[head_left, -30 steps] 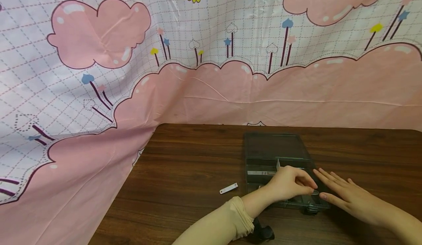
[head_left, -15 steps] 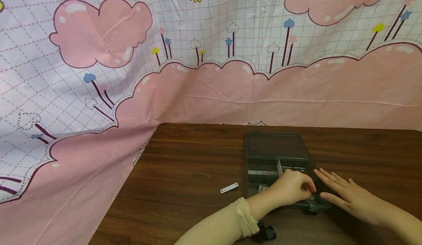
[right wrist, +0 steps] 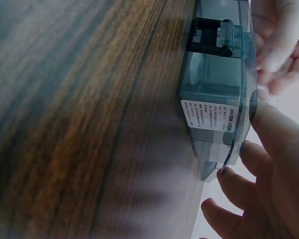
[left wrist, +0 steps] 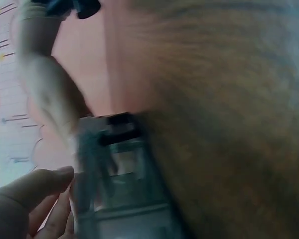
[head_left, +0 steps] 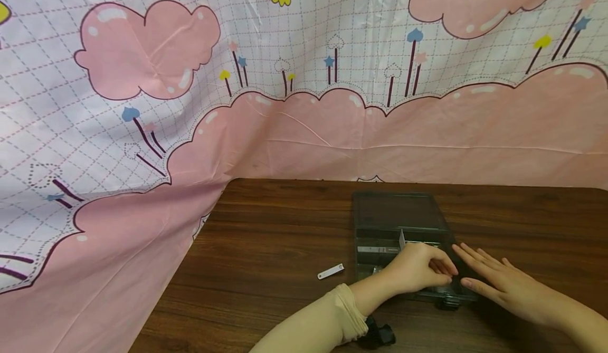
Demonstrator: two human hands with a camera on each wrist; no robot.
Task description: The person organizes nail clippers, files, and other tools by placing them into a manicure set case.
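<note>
A dark see-through plastic storage box (head_left: 357,271) with compartments sits on the table, its lid (head_left: 396,210) folded back behind it. Over its front right compartment, my left hand (head_left: 410,271) has bent fingers, thumb and index tips close together; I cannot tell whether they pinch anything. Something clear (head_left: 444,290) shows in the compartment just below those fingertips. My right hand (head_left: 503,284) lies along the box's right side with fingers extended. The right wrist view has its fingertips (right wrist: 228,180) at the box rim, near a printed label (right wrist: 209,115). A black latch (right wrist: 212,37) is on the front.
Left of the box, a silver nail clipper (head_left: 330,272) lies on the brown wooden table (head_left: 266,226). Inside the box are a thin pale divider (head_left: 402,238) and a printed strip (head_left: 378,249). A patterned pink curtain (head_left: 309,126) hangs behind the table.
My left hand dipped slightly toward the compartment, then lifted back with thumb and index bent. A clear piece seen by its fingertips a second ago no longer shows there. The right hand stayed put.
</note>
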